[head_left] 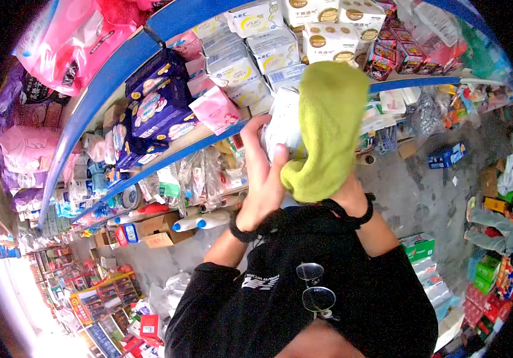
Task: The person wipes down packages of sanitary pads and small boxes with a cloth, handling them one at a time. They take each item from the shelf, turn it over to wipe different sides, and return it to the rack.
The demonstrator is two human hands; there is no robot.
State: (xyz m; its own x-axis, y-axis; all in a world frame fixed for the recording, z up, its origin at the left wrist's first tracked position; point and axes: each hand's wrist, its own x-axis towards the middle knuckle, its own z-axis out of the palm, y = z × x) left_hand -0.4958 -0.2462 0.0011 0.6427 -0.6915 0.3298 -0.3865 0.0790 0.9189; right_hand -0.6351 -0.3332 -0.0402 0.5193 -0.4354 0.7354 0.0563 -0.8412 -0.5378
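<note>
My left hand [263, 182] is closed around a white plastic-wrapped package [284, 122], fingers along its left side and thumb across its front. A yellow-green cloth [333, 122] hangs from my right hand [348, 196], whose fingers are mostly hidden behind it. The cloth is slightly blurred and overlaps the package's right side. Both are held in front of a blue-edged shelf. Close to my left hand on that shelf are a pink pack [216, 110] and stacked white ABC packs [273, 51].
Dark blue packs [164, 107] and white boxes with brown circles [330, 43] line the shelf. Below are white bottles with blue caps [212, 219] and an open cardboard box [164, 230]. A blue package [447, 155] lies on the grey floor [406, 191]. Another person's legs [494, 227] show at right.
</note>
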